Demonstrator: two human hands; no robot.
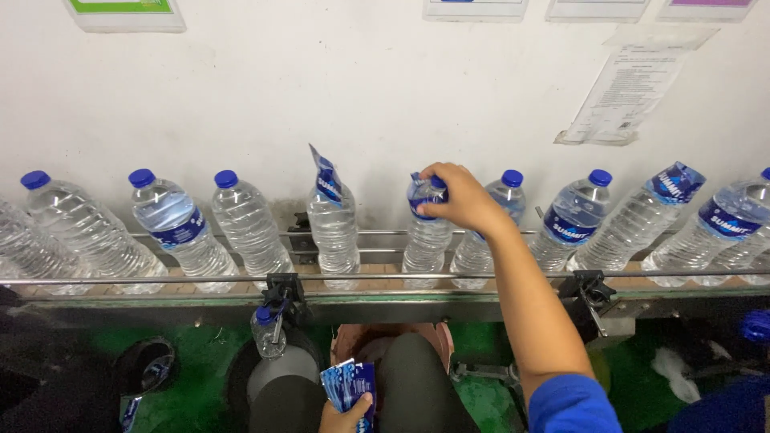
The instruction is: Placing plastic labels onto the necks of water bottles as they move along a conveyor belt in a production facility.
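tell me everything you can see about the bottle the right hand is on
The bottle is clear ribbed plastic, filled with what looks like water, standing upright on the conveyor between its metal guide rails, with other bottles close on either side. A blue label sleeve sits loosely over its neck and top, hiding the cap. The right hand reaches in from the lower right, its grip closed around that sleeve at the bottle's top. Nothing else appears to touch it apart from the belt below.
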